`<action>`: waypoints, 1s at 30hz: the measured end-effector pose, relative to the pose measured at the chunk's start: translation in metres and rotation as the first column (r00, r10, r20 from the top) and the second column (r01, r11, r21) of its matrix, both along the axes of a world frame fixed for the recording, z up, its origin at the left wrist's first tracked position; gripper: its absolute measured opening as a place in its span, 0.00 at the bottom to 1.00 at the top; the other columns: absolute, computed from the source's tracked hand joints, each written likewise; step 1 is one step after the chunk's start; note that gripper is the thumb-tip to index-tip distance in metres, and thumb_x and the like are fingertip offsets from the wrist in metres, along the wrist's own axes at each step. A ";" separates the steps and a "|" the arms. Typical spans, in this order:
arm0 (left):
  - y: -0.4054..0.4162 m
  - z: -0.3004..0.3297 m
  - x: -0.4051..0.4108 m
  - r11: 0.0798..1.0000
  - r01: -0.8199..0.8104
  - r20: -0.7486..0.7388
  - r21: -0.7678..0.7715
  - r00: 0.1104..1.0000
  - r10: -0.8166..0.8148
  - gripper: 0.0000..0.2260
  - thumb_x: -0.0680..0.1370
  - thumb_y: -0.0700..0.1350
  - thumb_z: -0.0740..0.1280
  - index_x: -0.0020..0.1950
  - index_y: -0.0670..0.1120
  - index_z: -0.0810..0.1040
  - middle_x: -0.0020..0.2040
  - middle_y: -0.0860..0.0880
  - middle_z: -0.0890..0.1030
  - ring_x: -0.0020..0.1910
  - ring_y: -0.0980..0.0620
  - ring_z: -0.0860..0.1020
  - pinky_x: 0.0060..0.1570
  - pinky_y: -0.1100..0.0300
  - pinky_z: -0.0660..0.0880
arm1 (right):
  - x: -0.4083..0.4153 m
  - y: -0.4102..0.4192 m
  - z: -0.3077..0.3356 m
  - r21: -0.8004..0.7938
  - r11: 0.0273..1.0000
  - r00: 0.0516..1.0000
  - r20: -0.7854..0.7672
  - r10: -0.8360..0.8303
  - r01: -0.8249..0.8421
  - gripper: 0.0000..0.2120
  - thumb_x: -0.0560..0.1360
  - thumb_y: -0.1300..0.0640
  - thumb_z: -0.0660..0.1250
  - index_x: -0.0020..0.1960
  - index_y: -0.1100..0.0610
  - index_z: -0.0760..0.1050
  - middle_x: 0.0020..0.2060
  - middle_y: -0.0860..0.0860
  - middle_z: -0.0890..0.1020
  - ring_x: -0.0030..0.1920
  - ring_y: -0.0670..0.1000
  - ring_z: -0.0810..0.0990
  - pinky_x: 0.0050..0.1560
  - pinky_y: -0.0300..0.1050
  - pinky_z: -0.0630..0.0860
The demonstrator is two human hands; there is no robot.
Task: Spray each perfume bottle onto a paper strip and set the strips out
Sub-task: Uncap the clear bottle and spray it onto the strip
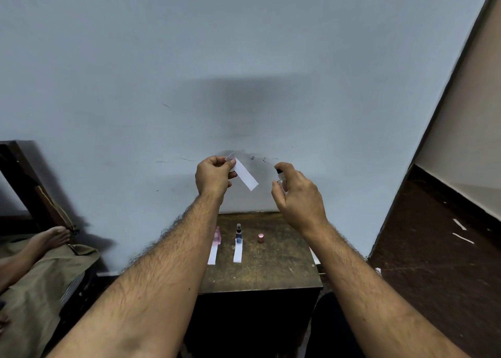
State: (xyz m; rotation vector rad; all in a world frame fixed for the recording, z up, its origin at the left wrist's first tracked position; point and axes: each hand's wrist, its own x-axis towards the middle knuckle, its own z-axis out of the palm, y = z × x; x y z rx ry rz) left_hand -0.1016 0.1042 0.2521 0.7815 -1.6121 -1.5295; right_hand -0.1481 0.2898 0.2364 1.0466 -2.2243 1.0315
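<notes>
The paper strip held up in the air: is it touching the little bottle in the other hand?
Apart. The head view shows bare wall between the lower end of the paper strip, pinched by the left hand, and the small bottle gripped by the right hand.

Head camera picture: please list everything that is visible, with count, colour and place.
paper strip in hand: 1, white, pinched by the left hand, held up before the wall
clear spray bottle: 1, black nozzle, in the right hand
pink bottle: 1, table, partly behind the left forearm
blue spray bottle: 1, table centre
laid strips: 2, white, one before each standing bottle
cap: 1, rose metallic, table, right of the blue bottle
table: 1, dark brown wood
left hand: 1
right hand: 1
</notes>
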 end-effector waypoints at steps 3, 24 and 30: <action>0.001 0.000 0.000 1.000 0.005 -0.009 0.006 1.000 -0.004 0.05 0.75 0.43 0.73 0.42 0.50 0.78 0.44 0.49 0.84 0.38 0.51 0.85 0.31 0.59 0.76 | 0.002 0.000 0.002 0.008 1.000 1.000 -0.006 0.004 -0.004 0.19 0.78 0.54 0.62 0.68 0.50 0.69 0.48 0.50 0.80 0.42 0.53 0.79 0.37 0.43 0.74; 0.010 0.000 -0.002 1.000 0.021 0.006 -0.012 1.000 -0.021 0.05 0.76 0.43 0.72 0.43 0.50 0.78 0.43 0.51 0.84 0.39 0.53 0.85 0.36 0.57 0.80 | 0.009 0.001 0.005 -0.004 0.998 0.998 0.008 0.062 -0.062 0.17 0.78 0.54 0.63 0.66 0.51 0.70 0.42 0.48 0.77 0.39 0.49 0.75 0.37 0.41 0.69; 0.010 0.001 -0.002 1.000 0.015 0.008 -0.011 1.000 -0.015 0.05 0.76 0.43 0.72 0.42 0.50 0.78 0.43 0.51 0.84 0.38 0.53 0.85 0.36 0.56 0.81 | 0.008 0.004 0.001 -0.025 0.998 0.998 0.009 0.057 -0.056 0.18 0.78 0.53 0.62 0.67 0.51 0.69 0.45 0.49 0.79 0.39 0.49 0.75 0.36 0.41 0.71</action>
